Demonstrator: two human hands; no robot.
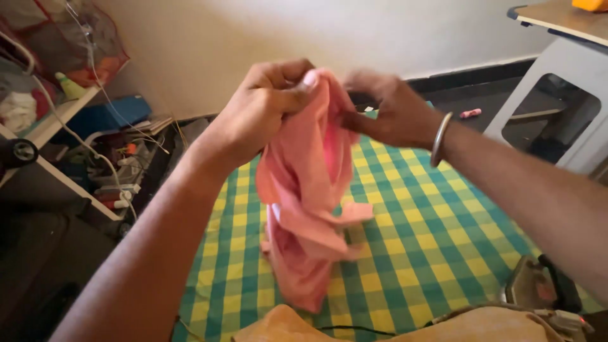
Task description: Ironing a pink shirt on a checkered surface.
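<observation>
Our left hand (pixel 269 104) is clenched on the top edge of the crumpled pink cotton garment (pixel 307 209), and our right hand (pixel 389 111) pinches it just beside. It hangs lengthwise straight down, its bottom reaching the green-and-yellow checked cloth (pixel 418 247).

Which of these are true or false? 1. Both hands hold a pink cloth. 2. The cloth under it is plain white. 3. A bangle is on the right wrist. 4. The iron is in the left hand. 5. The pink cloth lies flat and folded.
1. True: the left hand and right hand grip the pink cloth at its top.
2. False: the checked cloth is green and yellow.
3. True: a metal bangle circles the right wrist.
4. False: the iron rests at the lower right, untouched.
5. False: it hangs bunched and crumpled from the hands.
</observation>
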